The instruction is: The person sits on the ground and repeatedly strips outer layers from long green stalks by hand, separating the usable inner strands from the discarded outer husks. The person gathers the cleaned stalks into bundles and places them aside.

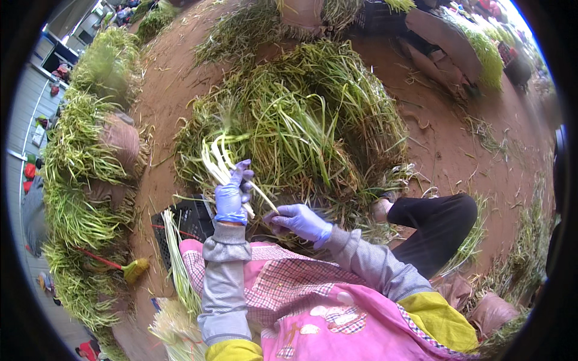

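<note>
My left hand, in a thin violet glove, is closed around a small bunch of pale stalks that look like garlic greens or chives. One thin stalk runs down from that bunch to my right hand, gloved alike, whose thumb and fingers pinch its lower end. Beyond both hands lies a large heap of green leafy stalks, with roots and dry bits at its near side. A pink apron with checked cloth covers my lap.
At my left stands a black plastic crate with trimmed stalks beside it. Pale bundles lie below. Further left, a broom rests by a row of wrapped green bundles. Someone's black-trousered leg is at right.
</note>
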Demonstrator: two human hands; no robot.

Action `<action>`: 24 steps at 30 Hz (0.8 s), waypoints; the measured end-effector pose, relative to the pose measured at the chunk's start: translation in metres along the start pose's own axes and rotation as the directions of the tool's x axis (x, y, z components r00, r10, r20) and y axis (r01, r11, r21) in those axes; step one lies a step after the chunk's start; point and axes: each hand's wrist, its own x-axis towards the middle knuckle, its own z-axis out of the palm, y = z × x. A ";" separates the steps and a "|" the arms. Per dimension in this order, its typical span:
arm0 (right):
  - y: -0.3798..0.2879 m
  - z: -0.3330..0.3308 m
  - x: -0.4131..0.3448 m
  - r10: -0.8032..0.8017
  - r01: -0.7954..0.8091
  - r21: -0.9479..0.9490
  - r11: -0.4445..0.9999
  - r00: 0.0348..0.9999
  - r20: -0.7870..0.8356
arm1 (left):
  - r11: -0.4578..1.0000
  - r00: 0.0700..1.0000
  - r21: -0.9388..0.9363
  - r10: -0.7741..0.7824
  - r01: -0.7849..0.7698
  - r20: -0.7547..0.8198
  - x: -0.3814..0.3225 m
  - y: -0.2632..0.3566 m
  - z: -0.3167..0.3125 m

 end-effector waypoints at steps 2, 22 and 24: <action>-0.005 0.003 -0.007 0.118 -0.120 -0.019 0.993 0.987 -0.107 | 0.999 0.993 0.004 0.053 -0.053 -0.103 0.001 -0.002 0.000; 0.044 -0.132 0.038 -0.254 -0.363 -0.588 0.723 0.652 -0.715 | 0.820 0.896 -0.443 -0.177 0.363 0.406 0.005 -0.014 0.026; 0.026 -0.128 0.026 -0.509 0.148 -0.541 0.828 0.604 -0.613 | 0.826 0.927 -0.474 -0.144 0.306 0.346 0.004 -0.009 0.034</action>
